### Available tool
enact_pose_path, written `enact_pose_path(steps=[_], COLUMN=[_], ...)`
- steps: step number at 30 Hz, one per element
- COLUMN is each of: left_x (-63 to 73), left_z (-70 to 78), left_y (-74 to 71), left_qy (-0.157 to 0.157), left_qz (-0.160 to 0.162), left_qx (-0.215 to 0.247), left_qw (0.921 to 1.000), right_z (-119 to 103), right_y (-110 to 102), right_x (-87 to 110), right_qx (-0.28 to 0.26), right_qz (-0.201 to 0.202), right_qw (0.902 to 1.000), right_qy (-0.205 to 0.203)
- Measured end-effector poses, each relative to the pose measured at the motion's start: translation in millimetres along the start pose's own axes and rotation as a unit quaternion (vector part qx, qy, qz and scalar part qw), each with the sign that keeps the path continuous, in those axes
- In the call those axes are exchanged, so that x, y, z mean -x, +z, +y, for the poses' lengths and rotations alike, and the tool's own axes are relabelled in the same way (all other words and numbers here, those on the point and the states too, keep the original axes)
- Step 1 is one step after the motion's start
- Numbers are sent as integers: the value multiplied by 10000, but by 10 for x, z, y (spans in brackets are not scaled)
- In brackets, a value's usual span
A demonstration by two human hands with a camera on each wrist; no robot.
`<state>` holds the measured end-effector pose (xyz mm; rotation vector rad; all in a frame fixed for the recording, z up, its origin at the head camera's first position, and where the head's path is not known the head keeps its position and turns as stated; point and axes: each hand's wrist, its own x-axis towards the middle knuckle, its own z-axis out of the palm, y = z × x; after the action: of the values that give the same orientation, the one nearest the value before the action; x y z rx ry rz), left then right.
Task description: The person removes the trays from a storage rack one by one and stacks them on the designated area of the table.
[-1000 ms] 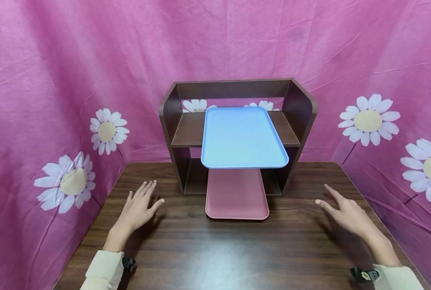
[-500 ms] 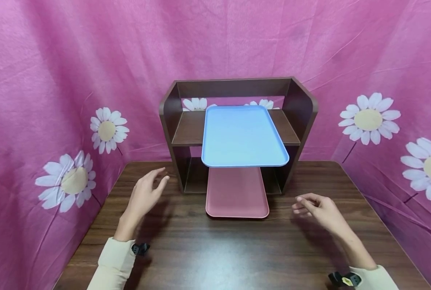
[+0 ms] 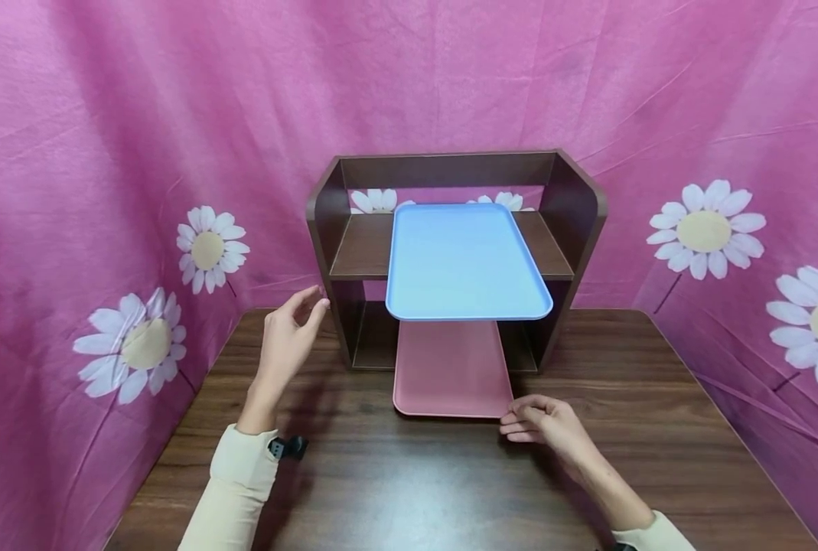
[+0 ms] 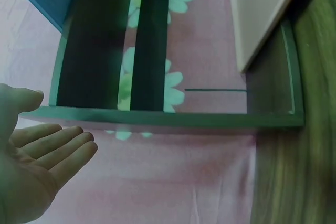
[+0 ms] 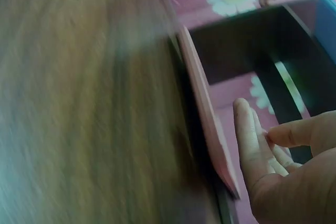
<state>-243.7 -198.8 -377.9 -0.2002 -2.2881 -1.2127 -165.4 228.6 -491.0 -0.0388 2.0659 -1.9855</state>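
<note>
A pink tray (image 3: 452,371) lies with its back part in the lower bay of a dark brown two-tier shelf (image 3: 578,203) and its front sticking out over the table. Above it, a light blue tray (image 3: 467,264) rests on the upper tier, also jutting forward. My right hand (image 3: 549,430) is at the pink tray's front right corner; in the right wrist view its fingers (image 5: 247,145) are extended beside the tray's edge, thumb close to them. Near the shelf's left side panel, my left hand (image 3: 287,337) is raised, fingers fairly straight and holding nothing, as the left wrist view confirms.
The shelf stands at the back of a dark wood table (image 3: 395,490). A pink curtain (image 3: 450,76) with large white daisies hangs behind and on both sides.
My right hand has moved left and toward me, from the table's right side to the pink tray's corner. The left hand has risen and moved forward toward the shelf. Both trays stay put.
</note>
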Motion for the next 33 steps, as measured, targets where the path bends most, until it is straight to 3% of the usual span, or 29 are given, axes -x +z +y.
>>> enact_pose_path(steps=[10, 18, 23, 28, 33], left_x=[-171, -285, -328, -358, -363], left_z=[104, 62, 16, 10, 33], left_y=[94, 145, 171, 222, 262], left_qy=[-298, -613, -810, -672, -792], left_qz=[-124, -223, -290, -288, -92], left_qx=[730, 1346, 1650, 1672, 1467], left_qw=[9968, 9887, 9825, 9832, 9860], right_z=[89, 193, 227, 244, 247], right_y=[284, 427, 477, 527, 573], right_x=[-3, 12, -10, -33, -57], right_qx=[-697, -1137, -1594, -2198, -2620], right_qz=[-326, -575, -500, -400, -317], right_qw=[9958, 9897, 9831, 9709, 9603], right_qy=[489, 653, 745, 862, 906])
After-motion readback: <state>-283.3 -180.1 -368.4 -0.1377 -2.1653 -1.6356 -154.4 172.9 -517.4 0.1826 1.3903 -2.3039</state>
